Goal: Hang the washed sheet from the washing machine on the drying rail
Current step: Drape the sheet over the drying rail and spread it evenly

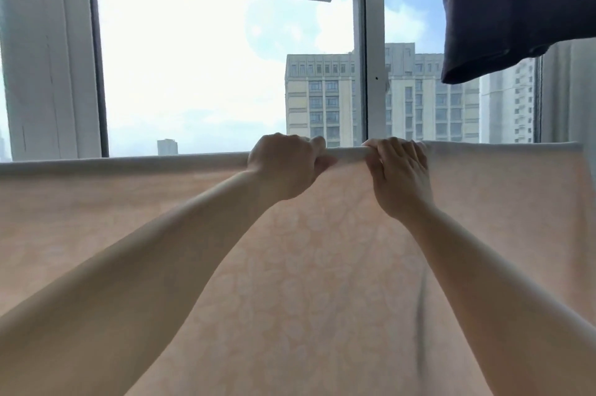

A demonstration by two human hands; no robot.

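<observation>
- Beyond the glass, pale tower blocks [319,98] are standing against a bright, hazy sky, and we are facing a white-framed window [366,50] from close up.
- We are looking at the sheet [290,266], pale peach with a faint leafy pattern, which is filling the near half of the view and running out of frame on the left; its top fold is lying along the drying rail [350,152], a short bare stretch of which is showing between our hands.
- Our left hand [283,163] is curling over the top fold, fingers wrapped over the far side and thumb pressing on the near side, so it is grasping sheet and rail together.
- Our right hand [400,173] is doing much the same just to the right, fingers hooked over the fold and clenched on the cloth.
- We are judging the cloth to be soft and limp, thin enough for daylight to be glowing through it, and probably heavier than it looks if it is still damp.
- We are expecting it to drag on the rail rather than glide, so taking it at the top fold is looking sensible.
- A long crease [419,299] is running down on the right, which we are thinking needs smoothing.
- A dark blue garment [503,8] is hanging at the far upper right, well apart from the sheet.
</observation>
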